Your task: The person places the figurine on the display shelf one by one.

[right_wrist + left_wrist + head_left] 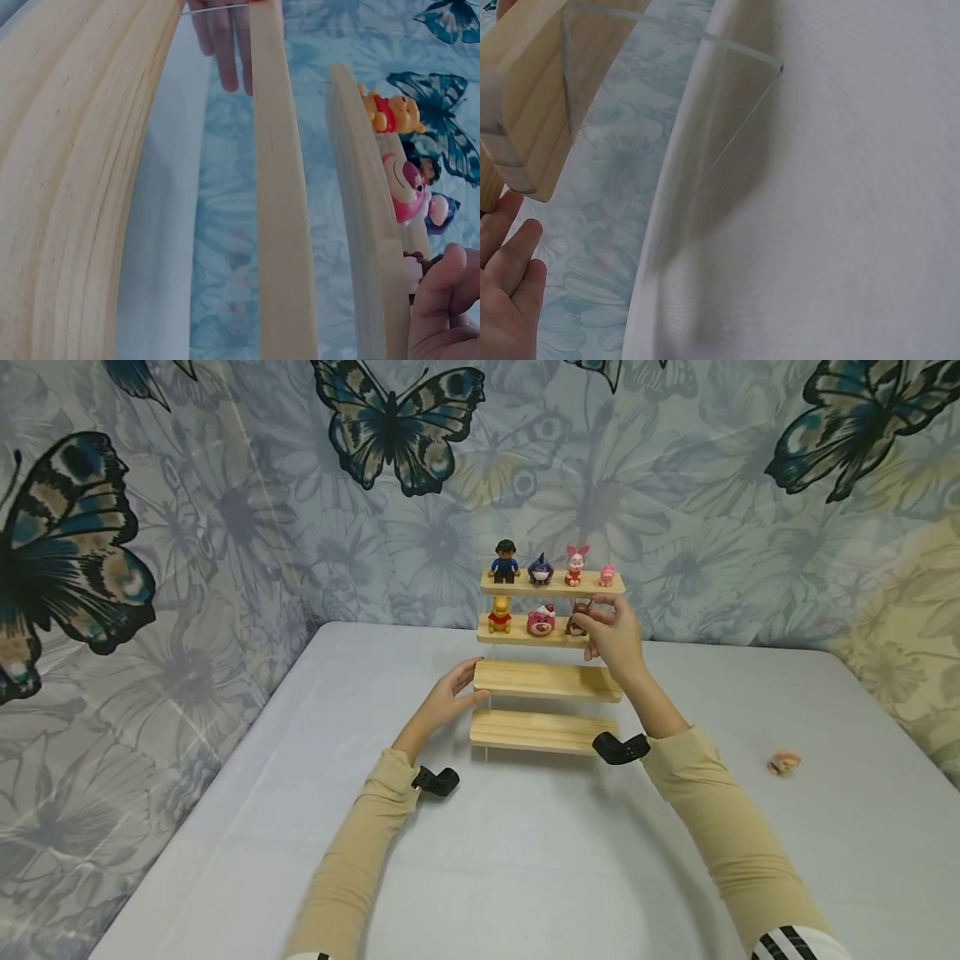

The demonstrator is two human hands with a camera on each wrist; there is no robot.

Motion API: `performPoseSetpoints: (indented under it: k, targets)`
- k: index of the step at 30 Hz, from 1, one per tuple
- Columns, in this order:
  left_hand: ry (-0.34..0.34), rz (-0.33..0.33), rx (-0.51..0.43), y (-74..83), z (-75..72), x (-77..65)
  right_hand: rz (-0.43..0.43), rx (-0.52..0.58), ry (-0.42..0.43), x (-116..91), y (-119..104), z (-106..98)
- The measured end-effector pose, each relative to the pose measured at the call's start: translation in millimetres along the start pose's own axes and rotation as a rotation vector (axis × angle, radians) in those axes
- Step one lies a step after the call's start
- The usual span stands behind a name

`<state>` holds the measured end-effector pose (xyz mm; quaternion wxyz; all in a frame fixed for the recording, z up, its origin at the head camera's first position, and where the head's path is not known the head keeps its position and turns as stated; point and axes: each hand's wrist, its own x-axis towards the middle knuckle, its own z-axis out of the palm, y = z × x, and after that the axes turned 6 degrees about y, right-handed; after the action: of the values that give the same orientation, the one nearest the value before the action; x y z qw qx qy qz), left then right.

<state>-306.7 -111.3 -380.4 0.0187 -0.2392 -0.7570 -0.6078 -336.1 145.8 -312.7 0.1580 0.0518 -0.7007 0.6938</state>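
Observation:
A tiered wooden display rack with clear supports stands on the table. On its second tier from the top, my right hand pinches a small brown toy figurine at the right end, partly hidden by the fingers. In the right wrist view that figurine is at the thumb, close over the shelf board. My left hand is at the left end of the third tier, thumb towards the front and fingers fairly straight behind. In the left wrist view a fingertip of this hand meets the wooden board.
Beside the brown figurine stand a yellow bear and a pink bear head. The top tier bears several figurines, including a black-haired figure. A small tan-orange item lies on the white table at right. Butterfly-patterned cloth hangs behind.

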Motion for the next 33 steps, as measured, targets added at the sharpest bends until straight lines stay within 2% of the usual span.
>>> performPoseSetpoints:
  k: [6,13,21,27,33]
  targets:
    - [0.007,0.006,-0.004,-3.2,-0.3,-0.2,0.007,0.025,-0.027,-3,-1,-5]
    - [0.002,0.025,-0.02,-4.8,-0.2,1.5,-0.035,0.039,-0.02,-13,0,-22]
    - [-0.007,0.023,-0.021,-5.9,1.9,3.5,-0.08,0.075,0.005,-29,-4,-58]
    - [-0.007,0.004,-0.022,-4.1,3.0,3.7,-0.108,0.046,0.06,-44,-7,-92]
    - [0.005,0.004,-0.016,-1.9,1.8,2.5,-0.074,0.055,0.08,-63,0,-122]
